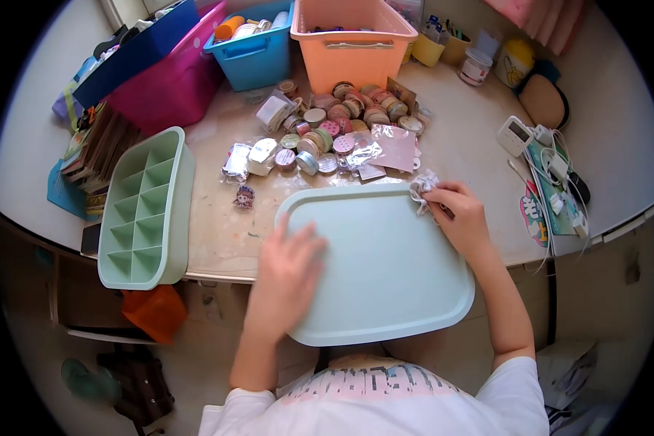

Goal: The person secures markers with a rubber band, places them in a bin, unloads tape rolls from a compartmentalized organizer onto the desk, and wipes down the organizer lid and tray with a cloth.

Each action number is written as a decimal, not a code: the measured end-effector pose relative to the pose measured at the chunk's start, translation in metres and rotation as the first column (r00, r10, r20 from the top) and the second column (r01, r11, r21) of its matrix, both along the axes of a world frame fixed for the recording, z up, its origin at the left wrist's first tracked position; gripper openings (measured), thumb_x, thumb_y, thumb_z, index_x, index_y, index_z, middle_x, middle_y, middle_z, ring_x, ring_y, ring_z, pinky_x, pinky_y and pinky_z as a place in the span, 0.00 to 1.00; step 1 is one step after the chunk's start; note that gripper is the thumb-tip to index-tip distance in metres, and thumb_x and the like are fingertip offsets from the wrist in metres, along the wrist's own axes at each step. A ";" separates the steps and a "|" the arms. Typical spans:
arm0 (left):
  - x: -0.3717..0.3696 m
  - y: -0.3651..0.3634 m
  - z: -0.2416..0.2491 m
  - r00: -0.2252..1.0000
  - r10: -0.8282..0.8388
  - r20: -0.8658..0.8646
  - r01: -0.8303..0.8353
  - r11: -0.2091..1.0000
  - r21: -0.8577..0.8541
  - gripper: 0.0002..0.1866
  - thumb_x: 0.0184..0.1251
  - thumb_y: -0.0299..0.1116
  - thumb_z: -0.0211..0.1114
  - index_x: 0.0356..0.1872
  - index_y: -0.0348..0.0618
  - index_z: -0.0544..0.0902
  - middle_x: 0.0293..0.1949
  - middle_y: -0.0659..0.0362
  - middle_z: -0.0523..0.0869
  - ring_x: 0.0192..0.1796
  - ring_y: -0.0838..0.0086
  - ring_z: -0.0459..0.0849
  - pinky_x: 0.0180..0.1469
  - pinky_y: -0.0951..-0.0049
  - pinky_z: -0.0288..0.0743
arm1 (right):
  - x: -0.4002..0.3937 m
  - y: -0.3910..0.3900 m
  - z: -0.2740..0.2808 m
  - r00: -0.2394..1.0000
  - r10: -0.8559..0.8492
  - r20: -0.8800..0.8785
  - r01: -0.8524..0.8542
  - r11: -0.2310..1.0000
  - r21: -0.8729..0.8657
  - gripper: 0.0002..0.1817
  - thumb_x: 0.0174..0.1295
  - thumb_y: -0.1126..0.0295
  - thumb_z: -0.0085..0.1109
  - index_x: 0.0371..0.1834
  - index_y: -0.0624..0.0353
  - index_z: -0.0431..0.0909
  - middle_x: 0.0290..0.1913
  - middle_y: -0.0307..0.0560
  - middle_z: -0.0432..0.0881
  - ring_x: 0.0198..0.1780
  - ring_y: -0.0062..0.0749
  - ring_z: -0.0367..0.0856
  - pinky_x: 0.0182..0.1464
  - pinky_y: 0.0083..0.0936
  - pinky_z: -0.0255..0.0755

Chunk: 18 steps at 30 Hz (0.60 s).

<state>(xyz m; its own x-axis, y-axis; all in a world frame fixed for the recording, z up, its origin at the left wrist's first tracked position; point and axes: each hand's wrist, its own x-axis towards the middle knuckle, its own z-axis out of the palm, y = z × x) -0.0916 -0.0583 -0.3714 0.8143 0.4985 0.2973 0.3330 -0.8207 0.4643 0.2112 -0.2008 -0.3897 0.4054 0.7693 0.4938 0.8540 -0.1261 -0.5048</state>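
Head view: right hand pinches cloth at lid; shirt lettering illegible.

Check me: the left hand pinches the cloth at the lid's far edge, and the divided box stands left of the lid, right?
No: the head view shows the right hand pinching the cloth at the lid's far edge. The divided box does stand left of the lid.
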 end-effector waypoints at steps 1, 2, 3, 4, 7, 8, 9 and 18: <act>-0.007 -0.019 0.007 0.983 -0.150 -0.102 0.145 0.988 -0.059 0.22 0.69 0.37 0.72 0.62 0.45 0.83 0.73 0.46 0.77 0.81 0.38 0.63 0.79 0.34 0.55 | -0.001 0.000 0.001 0.996 0.022 0.085 -0.022 1.000 0.002 0.10 0.57 0.77 0.70 0.42 0.57 0.90 0.36 0.48 0.89 0.49 0.43 0.86 0.50 0.36 0.83; -0.009 -0.040 0.010 0.971 -0.195 -0.137 0.188 0.980 -0.064 0.26 0.70 0.44 0.72 0.65 0.46 0.82 0.75 0.45 0.73 0.81 0.33 0.60 0.78 0.29 0.52 | -0.003 0.000 0.003 0.985 0.042 0.165 -0.043 0.999 0.002 0.10 0.57 0.77 0.70 0.42 0.57 0.89 0.36 0.49 0.89 0.48 0.43 0.86 0.50 0.36 0.83; -0.008 -0.057 0.010 0.955 -0.241 -0.174 0.232 0.970 -0.073 0.30 0.70 0.51 0.71 0.68 0.47 0.80 0.78 0.44 0.70 0.81 0.28 0.57 0.76 0.23 0.48 | -0.005 0.003 0.008 0.986 0.048 0.161 -0.048 0.999 -0.005 0.10 0.57 0.77 0.70 0.42 0.57 0.89 0.36 0.49 0.89 0.48 0.43 0.86 0.50 0.36 0.83; -0.006 -0.064 0.007 0.942 -0.237 -0.238 0.234 0.971 -0.043 0.39 0.66 0.59 0.72 0.73 0.47 0.77 0.80 0.42 0.64 0.81 0.24 0.51 0.75 0.19 0.45 | -0.007 0.010 0.017 0.974 0.106 0.198 -0.092 0.993 -0.078 0.11 0.56 0.77 0.70 0.44 0.56 0.89 0.37 0.50 0.89 0.47 0.44 0.85 0.49 0.37 0.83; -0.004 -0.058 0.018 0.933 -0.292 -0.208 0.265 0.953 -0.148 0.45 0.59 0.63 0.76 0.73 0.47 0.76 0.78 0.40 0.66 0.81 0.23 0.51 0.75 0.19 0.44 | -0.014 0.042 0.020 0.938 0.277 0.209 -0.250 0.957 -0.147 0.12 0.56 0.78 0.71 0.44 0.57 0.89 0.38 0.51 0.88 0.45 0.44 0.85 0.48 0.36 0.82; -0.002 -0.058 0.019 0.922 -0.305 -0.239 0.266 0.947 -0.182 0.52 0.51 0.62 0.81 0.76 0.50 0.73 0.79 0.38 0.63 0.81 0.22 0.50 0.75 0.17 0.43 | -0.020 0.053 0.017 0.906 0.376 0.193 -0.355 0.925 -0.135 0.12 0.55 0.78 0.72 0.43 0.57 0.89 0.38 0.50 0.88 0.45 0.44 0.85 0.47 0.36 0.82; 0.000 -0.062 0.018 0.923 -0.304 -0.235 0.266 0.947 -0.180 0.52 0.51 0.62 0.81 0.76 0.50 0.73 0.79 0.38 0.63 0.81 0.22 0.50 0.75 0.17 0.43 | -0.032 0.065 0.014 0.894 0.421 0.154 -0.414 0.907 -0.077 0.11 0.56 0.77 0.72 0.43 0.56 0.89 0.39 0.49 0.86 0.44 0.42 0.85 0.47 0.35 0.82; 0.000 -0.070 0.007 0.937 -0.236 -0.259 0.214 0.971 -0.111 0.57 0.40 0.39 0.82 0.80 0.63 0.68 0.79 0.39 0.60 0.81 0.22 0.48 0.74 0.15 0.43 | -0.062 0.093 0.017 0.900 0.434 -0.032 -0.434 0.891 -0.134 0.08 0.52 0.74 0.70 0.37 0.54 0.89 0.34 0.48 0.86 0.44 0.43 0.84 0.49 0.38 0.82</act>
